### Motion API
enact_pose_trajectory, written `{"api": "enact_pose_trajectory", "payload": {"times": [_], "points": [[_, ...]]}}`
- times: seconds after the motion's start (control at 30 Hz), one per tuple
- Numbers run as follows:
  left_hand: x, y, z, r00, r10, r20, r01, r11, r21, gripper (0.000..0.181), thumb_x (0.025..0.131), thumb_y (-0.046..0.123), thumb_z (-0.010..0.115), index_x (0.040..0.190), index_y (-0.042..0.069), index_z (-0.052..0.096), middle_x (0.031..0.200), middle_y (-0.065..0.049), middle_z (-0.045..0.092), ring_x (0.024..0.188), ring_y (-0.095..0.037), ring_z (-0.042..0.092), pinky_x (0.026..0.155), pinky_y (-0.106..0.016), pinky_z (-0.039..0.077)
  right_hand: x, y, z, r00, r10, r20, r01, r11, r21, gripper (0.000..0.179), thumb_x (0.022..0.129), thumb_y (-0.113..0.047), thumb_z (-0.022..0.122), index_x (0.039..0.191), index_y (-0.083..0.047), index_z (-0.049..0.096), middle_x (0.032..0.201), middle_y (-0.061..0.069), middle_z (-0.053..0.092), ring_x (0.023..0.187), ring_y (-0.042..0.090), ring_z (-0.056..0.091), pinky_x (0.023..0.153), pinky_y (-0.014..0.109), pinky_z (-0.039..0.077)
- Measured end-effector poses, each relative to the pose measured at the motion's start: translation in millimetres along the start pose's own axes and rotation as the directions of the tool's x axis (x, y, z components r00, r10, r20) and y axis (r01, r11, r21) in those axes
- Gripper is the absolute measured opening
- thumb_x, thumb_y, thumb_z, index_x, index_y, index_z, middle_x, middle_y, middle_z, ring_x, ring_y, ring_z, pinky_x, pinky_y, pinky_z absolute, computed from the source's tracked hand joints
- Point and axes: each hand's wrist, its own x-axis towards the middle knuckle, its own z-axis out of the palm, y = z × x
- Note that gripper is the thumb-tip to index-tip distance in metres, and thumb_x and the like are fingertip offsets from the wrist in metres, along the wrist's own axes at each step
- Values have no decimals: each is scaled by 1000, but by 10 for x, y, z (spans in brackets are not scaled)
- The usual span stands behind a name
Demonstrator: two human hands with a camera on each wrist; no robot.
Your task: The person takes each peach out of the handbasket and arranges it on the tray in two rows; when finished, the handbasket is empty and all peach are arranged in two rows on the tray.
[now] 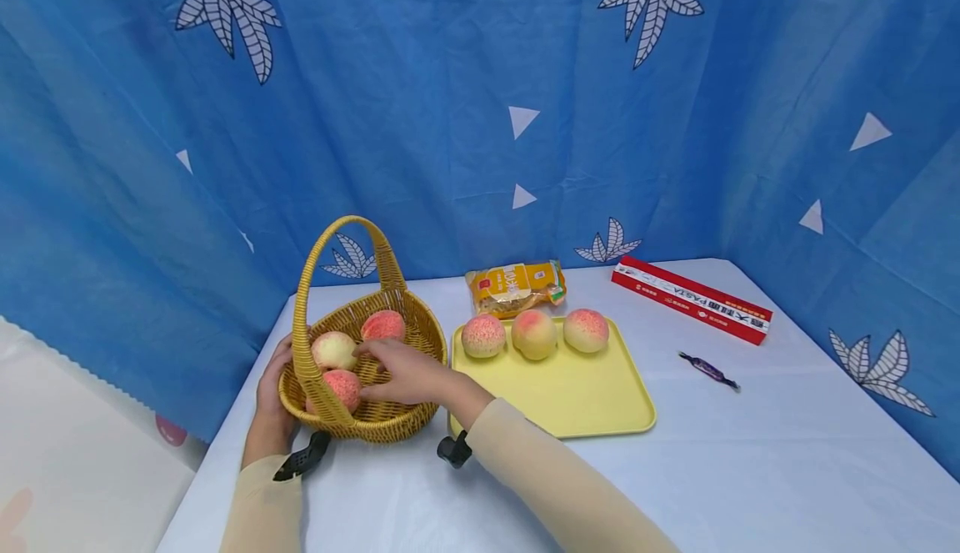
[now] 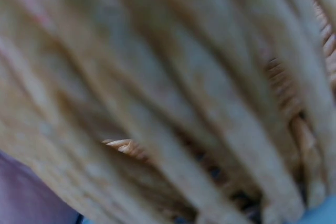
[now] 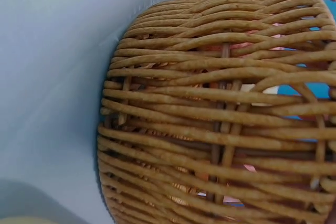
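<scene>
A yellow wicker basket (image 1: pixel 388 429) with a tall arched handle stands at the left of the table. Inside it lie three peaches: a pale one (image 1: pixel 333 351), a pink one (image 1: pixel 383 325) at the back and another pink one (image 1: pixel 343 388) at the front. My left hand (image 1: pixel 273 382) holds the basket's left side at the rim. My right hand (image 1: pixel 408 372) reaches in over the right rim, thumb and fingers spread apart, fingertips right by the pale peach and thumb close to the front one. Both wrist views show mainly close wickerwork (image 2: pixel 173 77) (image 3: pixel 220 108), hiding the fingers.
Right of the basket, a yellow tray (image 1: pixel 562 399) bears three peaches (image 1: pixel 534 334) along its back edge. Behind it lies an orange food packet (image 1: pixel 517 288). Further right are a long red pasta box (image 1: pixel 692 299) and a small dark wrapped candy (image 1: pixel 708 369). Blue curtains (image 1: pixel 450 119) enclose the table.
</scene>
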Motion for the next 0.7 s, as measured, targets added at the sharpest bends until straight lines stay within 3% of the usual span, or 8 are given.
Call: {"api": "enact_pose_trajectory", "payload": {"times": [0.2, 0.7], "points": [[8, 16, 13, 1000, -21, -8, 21, 999, 26, 33, 109, 24, 31, 134, 34, 49, 131, 17, 51, 115, 0, 50, 95, -12, 45, 70, -21, 18, 998, -23, 50, 26, 999, -45, 61, 95, -46, 65, 149, -26, 44, 152, -5, 47, 136, 13, 49, 108, 28, 44], [11, 0, 0, 1000, -2, 15, 2, 1000, 23, 32, 109, 25, 32, 134, 34, 50, 131, 17, 52, 117, 0, 50, 96, -12, 45, 190, -7, 111, 990, -50, 133, 48, 999, 21, 69, 95, -45, 65, 156, -28, 35, 151, -6, 49, 131, 8, 51, 106, 23, 43]]}}
